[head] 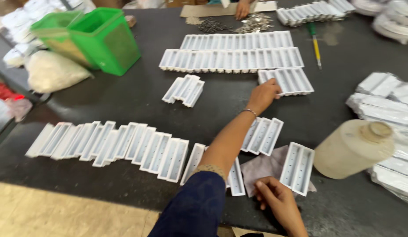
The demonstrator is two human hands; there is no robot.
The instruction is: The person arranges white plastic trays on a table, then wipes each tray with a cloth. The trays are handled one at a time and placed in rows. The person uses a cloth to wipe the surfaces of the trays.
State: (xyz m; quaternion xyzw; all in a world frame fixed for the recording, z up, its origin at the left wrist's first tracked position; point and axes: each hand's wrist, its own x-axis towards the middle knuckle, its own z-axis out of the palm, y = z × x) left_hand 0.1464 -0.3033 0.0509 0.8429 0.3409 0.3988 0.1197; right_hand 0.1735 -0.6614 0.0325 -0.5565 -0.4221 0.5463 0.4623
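My left hand reaches far over the dark table and grips the near left corner of a short row of white plastic trays. A thin bracelet circles that wrist, and the sleeve is dark blue. My right hand lies near the table's front edge, fingers curled on the lower edge of a grey cloth. A pair of joined white trays rests on the cloth just right of that hand. Another group of trays lies beside my left forearm.
A long row of white trays runs along the front left, with two rows farther back. Green bins stand back left, a pale plastic jug lies at right. Another person's hand is at the far edge by small metal parts.
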